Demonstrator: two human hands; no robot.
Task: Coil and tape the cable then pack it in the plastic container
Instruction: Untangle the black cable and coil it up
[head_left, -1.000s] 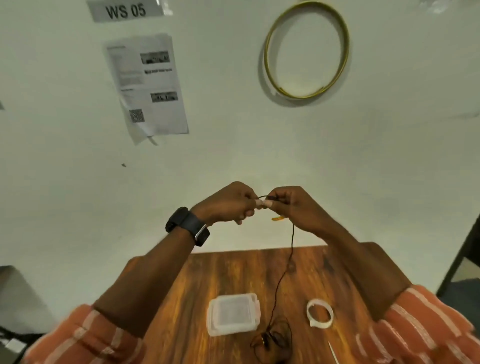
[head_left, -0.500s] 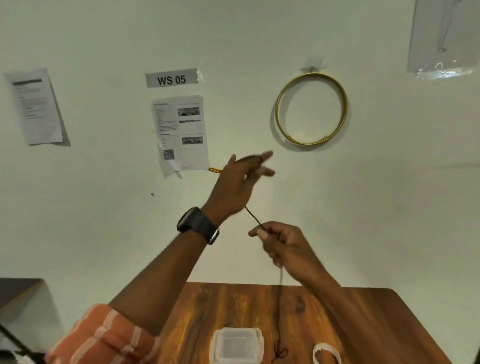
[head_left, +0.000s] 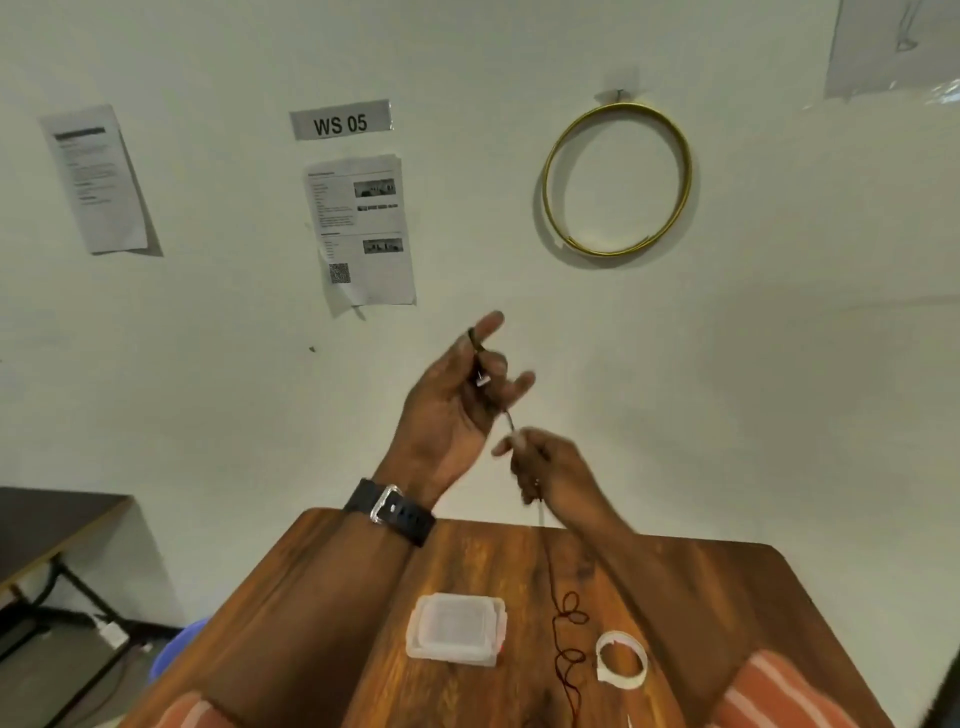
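Note:
My left hand (head_left: 457, 400) is raised above the far edge of the table, palm towards me, with the end of a thin dark cable pinched between thumb and fingers and a turn looped over the forefinger. My right hand (head_left: 545, 467) is just below and to the right, fingers closed on the same cable. From there the cable (head_left: 569, 618) hangs down and lies in loose squiggles on the wooden table (head_left: 311, 597). A clear plastic container (head_left: 457, 629) with its lid on sits left of the squiggles. A white tape roll (head_left: 621, 660) lies to their right.
The table stands against a pale wall with printed sheets (head_left: 361, 228), a "WS 05" label (head_left: 340, 120) and a hanging gold hoop (head_left: 618, 179). A dark table (head_left: 47, 525) is at the left, with a cord and plug on the floor below it.
A second ago both hands pinched the cable together. The left hand then rose and has since turned palm towards me with the cable looped on it; the right hand has closed in beneath it.

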